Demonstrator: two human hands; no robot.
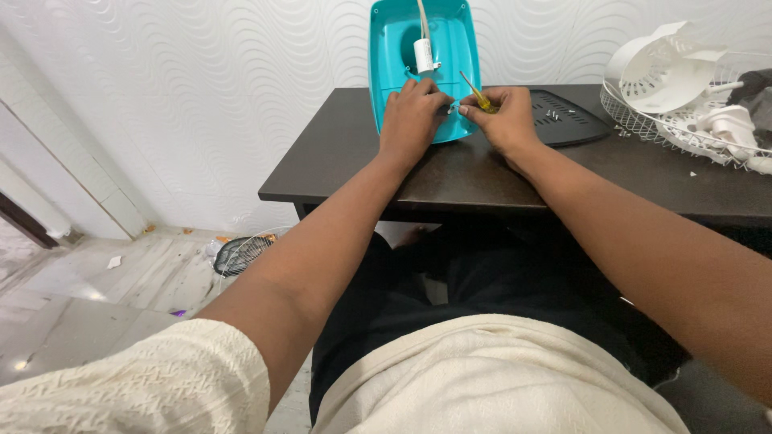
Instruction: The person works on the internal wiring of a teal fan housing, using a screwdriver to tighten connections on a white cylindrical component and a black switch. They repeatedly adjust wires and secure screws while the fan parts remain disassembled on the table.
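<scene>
Dark brown table [450,173] set against a white wall with a wavy relief pattern; view from above the seated person's arms. At the far edge of the table a teal plastic housing [402,64] leans nearly upright against the wall, its hollow inner side facing the viewer. Inside it sit a small white cylindrical component [424,55] and a pale cord [421,16] that runs upward out of view.

Left hand [412,112]: fingers curled and drawn together, resting on the lower rim of the housing and pinching a small pale part at its bottom edge; the part is too small to identify.

Right hand [508,118]: fingers closed around a screwdriver with a yellow handle [481,98], whose thin shaft points up and to the left, lying over the right rim of the housing. The fingertips of both hands nearly meet at the lower right corner of the housing.

Surroundings: just beside the right hand lies a dark vented panel [567,119] with a few small screws [552,115] on it. Farther right stand a white wire fan guard [643,124] and white fan blades [663,68]. On the pale floor to the left lies a dark round grille [241,253].
</scene>
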